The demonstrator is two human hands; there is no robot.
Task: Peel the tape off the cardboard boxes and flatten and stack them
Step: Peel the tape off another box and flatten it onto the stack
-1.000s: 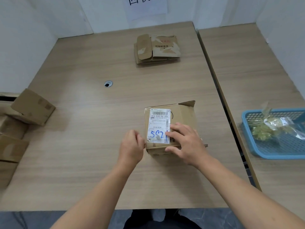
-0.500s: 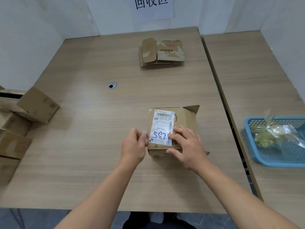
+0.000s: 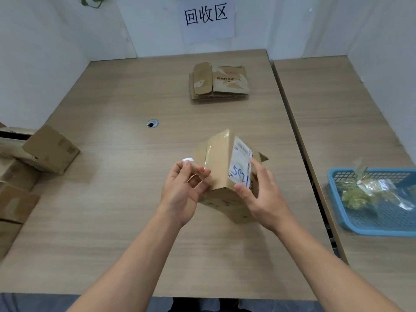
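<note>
Brown cardboard box with a white label (image 3: 221,163), held tilted over the middle of the light wood-grain table (image 3: 112,221).
Left hand (image 3: 182,192) pinches a strip of clear tape (image 3: 199,171) at the box's side; right hand (image 3: 263,192) grips the labelled face. Stack of flattened cartons (image 3: 219,81) lies at the far edge below a white paper sign (image 3: 206,18); blue plastic basket (image 3: 360,226) sits on the adjoining table (image 3: 337,109).

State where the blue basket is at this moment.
In the head view, the blue basket sits far right on the right-hand table, beyond the right hand.
</note>
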